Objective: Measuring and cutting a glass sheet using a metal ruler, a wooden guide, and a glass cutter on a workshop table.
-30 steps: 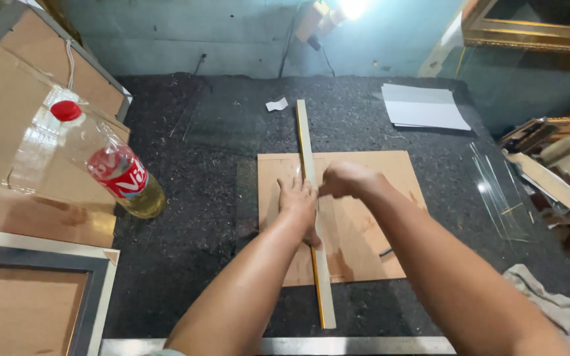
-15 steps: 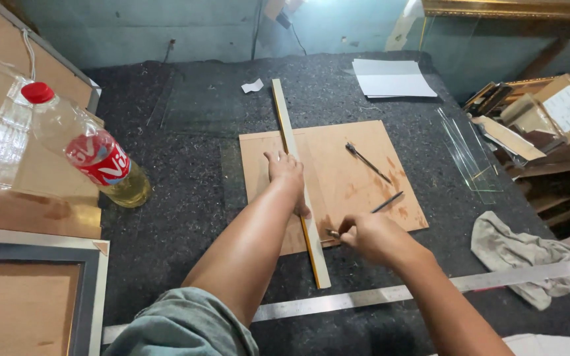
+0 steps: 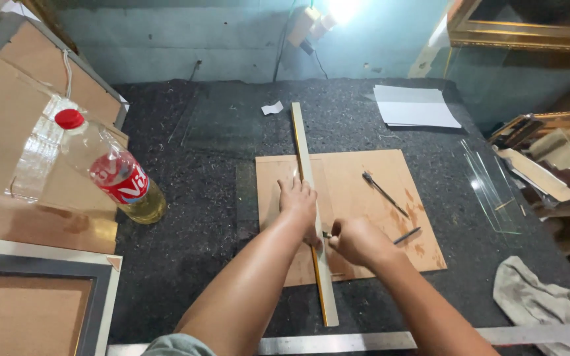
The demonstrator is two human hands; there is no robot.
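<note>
Wooden straightedge (image 3: 311, 217) (long, pale) lies pinned under flat left hand (image 3: 297, 203); right hand (image 3: 357, 240) fists a small tool.

We see a plastic bottle (image 3: 110, 173) with a red cap lying on its side at the left. A stack of white paper (image 3: 414, 107) sits at the far right of the dark table (image 3: 186, 244). A grey rag (image 3: 549, 304) lies crumpled near the right corner. A small white scrap (image 3: 272, 107) lies near the wall.
</note>
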